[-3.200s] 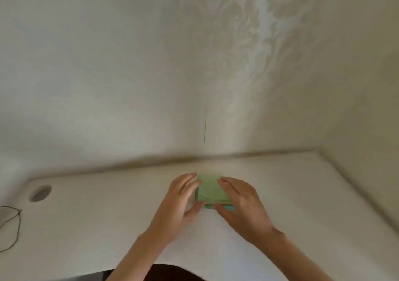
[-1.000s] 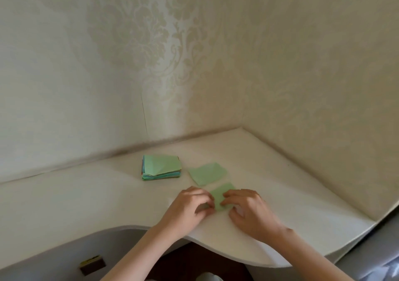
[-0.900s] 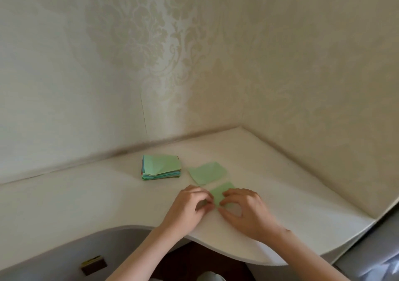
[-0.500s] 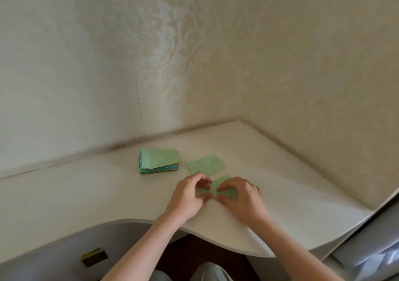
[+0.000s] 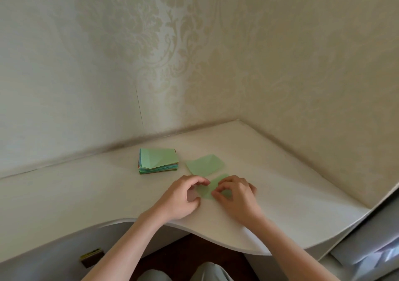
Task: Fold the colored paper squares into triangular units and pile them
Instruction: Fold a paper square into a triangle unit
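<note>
Between both hands on the white bench lies a small light-green paper piece, long axis running from near-left to far-right. Left hand and right hand, fingers curled, pinch its opposite ends; both look equally near, so the next fold probably needs both.

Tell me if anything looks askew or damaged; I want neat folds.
Only one thing: the top green sheet on the stack of coloured paper squares lies skewed, showing a diagonal crease. The loose green paper sheet lies flat. Both hands work the small green paper piece.
</note>
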Demonstrator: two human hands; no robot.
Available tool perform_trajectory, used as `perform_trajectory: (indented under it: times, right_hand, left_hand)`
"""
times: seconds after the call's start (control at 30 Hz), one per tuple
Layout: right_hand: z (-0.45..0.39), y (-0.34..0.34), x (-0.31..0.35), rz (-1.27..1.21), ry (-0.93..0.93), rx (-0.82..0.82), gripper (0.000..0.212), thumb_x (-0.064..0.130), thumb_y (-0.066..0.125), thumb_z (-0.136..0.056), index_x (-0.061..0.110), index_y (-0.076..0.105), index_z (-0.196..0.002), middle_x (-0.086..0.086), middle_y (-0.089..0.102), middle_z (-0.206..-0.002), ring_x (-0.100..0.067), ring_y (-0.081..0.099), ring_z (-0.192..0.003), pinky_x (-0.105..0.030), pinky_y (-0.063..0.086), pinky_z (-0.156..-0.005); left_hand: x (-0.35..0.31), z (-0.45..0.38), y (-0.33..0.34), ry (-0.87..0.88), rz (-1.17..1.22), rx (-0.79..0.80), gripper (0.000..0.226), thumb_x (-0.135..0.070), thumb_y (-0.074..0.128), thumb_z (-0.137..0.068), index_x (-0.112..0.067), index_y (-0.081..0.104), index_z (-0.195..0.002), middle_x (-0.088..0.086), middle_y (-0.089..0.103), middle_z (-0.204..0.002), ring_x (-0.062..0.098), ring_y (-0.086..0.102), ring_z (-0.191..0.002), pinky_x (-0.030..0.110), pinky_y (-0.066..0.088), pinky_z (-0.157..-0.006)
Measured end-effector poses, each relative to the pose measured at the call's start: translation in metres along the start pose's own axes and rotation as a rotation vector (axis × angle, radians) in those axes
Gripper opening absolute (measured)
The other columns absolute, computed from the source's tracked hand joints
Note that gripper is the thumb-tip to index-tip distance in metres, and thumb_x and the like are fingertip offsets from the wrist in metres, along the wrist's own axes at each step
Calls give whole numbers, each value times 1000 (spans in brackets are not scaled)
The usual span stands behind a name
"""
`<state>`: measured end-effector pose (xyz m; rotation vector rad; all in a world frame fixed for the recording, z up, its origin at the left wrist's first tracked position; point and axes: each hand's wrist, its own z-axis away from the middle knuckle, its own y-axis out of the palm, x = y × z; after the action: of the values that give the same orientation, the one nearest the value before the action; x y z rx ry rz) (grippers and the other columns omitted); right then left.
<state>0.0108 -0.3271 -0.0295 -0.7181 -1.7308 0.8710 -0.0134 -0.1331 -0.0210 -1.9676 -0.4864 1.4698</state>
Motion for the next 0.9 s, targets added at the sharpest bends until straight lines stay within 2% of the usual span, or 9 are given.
perform_trajectory:
  times: [0.1,0.27,0.37,0.47,0.6,0.67,0.77,0.83,0.9]
  right_hand:
    - [-5,-2,-2,-20,-3,37,15,45,60,-88,34,69,-89,22,57,-113,-7,48,-111,-27,21,-91]
    - [-12,-10,-6,-88,-93,142,10,43,65,-85,34,69,-82,28,57,-105,1,52,-107,-29,23,-94]
    - [-8,-10,-10,-115,-150,68,13,43,75,-75,32,71,-82,24,59,-103,4,54,-98,-29,31,-98]
    - [2,-10,-14,-87,-308,-67,11,34,79,-73,28,73,-80,16,64,-100,-4,61,-92,-35,40,-92]
    - [14,-15,-14,-2,-424,-80,7,23,74,-77,29,74,-81,17,68,-93,-5,64,-85,-38,48,-83]
    - [16,-18,-15,-20,-388,-30,13,22,67,-78,29,74,-86,17,68,-96,-4,64,-90,-37,47,-88]
    - [17,-21,-16,-12,-341,37,22,38,59,-78,30,72,-93,20,65,-104,-1,60,-99,-34,43,-95]
    - [18,-20,-15,-30,-322,24,25,46,62,-79,27,71,-93,19,65,-101,-2,60,-97,-33,44,-94]
    - [16,-18,-12,-63,-290,-6,24,44,64,-82,22,71,-91,15,67,-95,-7,62,-91,-35,47,-89]
  left_hand:
    - [3,1,1,38,-81,-35,48,-8,61,-79,-33,60,-120,-18,57,-116,-7,48,-109,8,35,-95]
    - [5,-2,2,196,-250,-173,26,-3,68,-81,-16,71,-103,-8,67,-103,8,55,-102,26,46,-88]
    - [0,0,2,277,-342,-189,14,-3,69,-81,-12,72,-92,-6,68,-93,12,57,-93,31,50,-77]
    - [-7,6,3,340,-431,-208,11,-3,70,-80,-11,70,-87,-5,67,-89,16,59,-88,33,52,-68]
    - [-15,11,5,394,-500,-195,11,-2,63,-84,-9,68,-90,0,67,-89,18,60,-88,34,52,-69]
    - [-18,11,6,399,-498,-191,9,-6,60,-87,-10,68,-90,-1,67,-87,18,59,-87,33,51,-68]
    - [-18,11,9,372,-434,-197,4,-12,62,-88,-14,66,-88,-4,64,-85,14,57,-84,29,49,-67]
    - [-16,9,11,287,-309,-215,3,-17,63,-89,-16,66,-91,-6,64,-85,11,56,-83,26,47,-70]
    - [-13,6,15,189,-207,-255,6,-21,65,-88,-19,66,-94,-5,62,-84,9,57,-80,26,47,-71]
